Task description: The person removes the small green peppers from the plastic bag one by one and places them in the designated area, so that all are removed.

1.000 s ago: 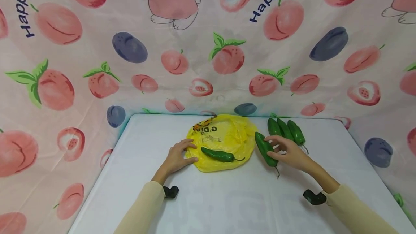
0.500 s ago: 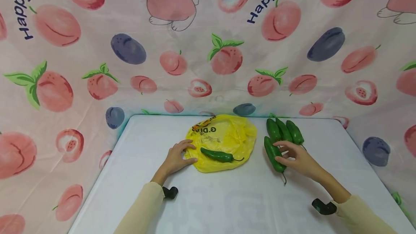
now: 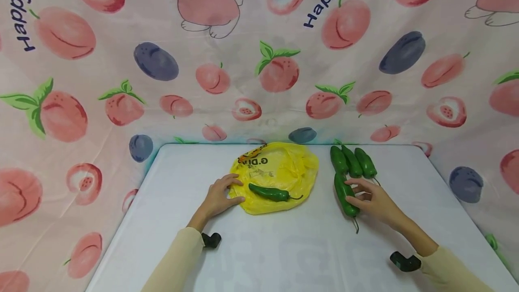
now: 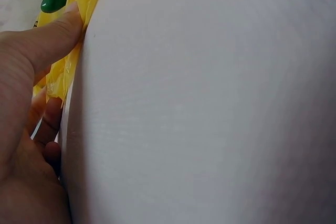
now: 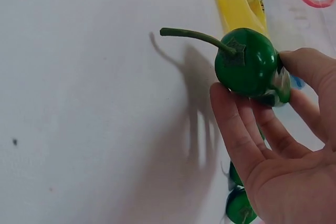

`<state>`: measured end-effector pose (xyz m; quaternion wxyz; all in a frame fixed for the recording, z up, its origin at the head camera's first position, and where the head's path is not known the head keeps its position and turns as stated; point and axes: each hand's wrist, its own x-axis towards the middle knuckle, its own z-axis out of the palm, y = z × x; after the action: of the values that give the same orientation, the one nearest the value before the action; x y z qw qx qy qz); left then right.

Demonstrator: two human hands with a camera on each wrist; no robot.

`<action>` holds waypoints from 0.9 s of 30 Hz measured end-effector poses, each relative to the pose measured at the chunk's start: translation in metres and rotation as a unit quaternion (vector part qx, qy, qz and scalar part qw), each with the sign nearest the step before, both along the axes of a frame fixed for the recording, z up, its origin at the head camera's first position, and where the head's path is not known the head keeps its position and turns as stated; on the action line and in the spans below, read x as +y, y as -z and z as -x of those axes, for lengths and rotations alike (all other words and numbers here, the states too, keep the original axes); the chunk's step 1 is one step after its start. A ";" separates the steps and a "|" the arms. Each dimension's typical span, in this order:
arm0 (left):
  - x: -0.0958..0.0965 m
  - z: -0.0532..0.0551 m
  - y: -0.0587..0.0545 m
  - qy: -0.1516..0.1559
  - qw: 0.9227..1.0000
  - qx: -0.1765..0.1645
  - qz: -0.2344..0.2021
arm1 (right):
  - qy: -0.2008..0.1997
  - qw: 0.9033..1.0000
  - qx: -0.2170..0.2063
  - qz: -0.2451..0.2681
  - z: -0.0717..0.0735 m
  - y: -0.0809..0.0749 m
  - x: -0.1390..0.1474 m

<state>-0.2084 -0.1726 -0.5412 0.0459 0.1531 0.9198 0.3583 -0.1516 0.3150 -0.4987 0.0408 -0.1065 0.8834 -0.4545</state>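
My right hand (image 3: pixel 375 199) pinches a glossy green chili pepper (image 3: pixel 343 195) between thumb and fingers, its thin stem pointing toward me. In the right wrist view this chili pepper (image 5: pixel 245 61) shows stem-end first, above a shadow on the table. A yellow plastic bag (image 3: pixel 298 170) with dark print lies flat in the middle of the table. Another green chili pepper (image 3: pixel 268 192) rests on its near part. My left hand (image 3: pixel 219 197) rests at the bag's left edge, thumb and fingertips spread apart on the plastic. In the left wrist view the thumb touches the yellow bag (image 4: pixel 65 72).
Three more green chili peppers (image 3: pixel 353 161) lie side by side at the back right, just beyond the held one. The white table (image 3: pixel 267 256) ends at a hanging cloth (image 3: pixel 227 8) printed with peaches. Black wrist devices (image 3: pixel 405 261) sit on both sleeves.
My right hand has carried the chili pepper rightward, away from the bag, to just in front of the row of three. The left hand stays at the bag's edge.
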 end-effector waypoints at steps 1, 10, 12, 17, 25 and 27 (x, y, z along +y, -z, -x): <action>0.000 0.000 0.000 0.000 1.000 -0.001 0.000 | 0.005 1.000 -0.005 -0.002 0.000 0.001 0.000; 0.000 -0.001 0.000 -0.007 1.000 -0.002 -0.004 | 0.037 0.999 -0.021 -0.023 0.003 0.008 0.000; 0.000 -0.001 0.000 -0.006 1.000 -0.001 -0.004 | 0.044 0.998 -0.025 -0.023 0.004 0.009 0.001; 0.001 0.000 -0.001 -0.009 1.000 -0.004 -0.002 | 0.055 0.998 -0.033 -0.022 0.004 0.011 0.001; 0.002 0.001 0.002 -0.015 1.000 -0.006 0.000 | 0.055 0.997 -0.041 -0.018 0.006 0.014 0.002; 0.002 0.000 0.001 -0.013 1.000 -0.005 -0.002 | 0.056 0.997 -0.049 -0.010 0.006 0.015 0.003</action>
<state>-0.2087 -0.1702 -0.5425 0.0457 0.1392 0.9209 0.3612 -0.1574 0.3177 -0.5134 0.0597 -0.0344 0.8896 -0.4515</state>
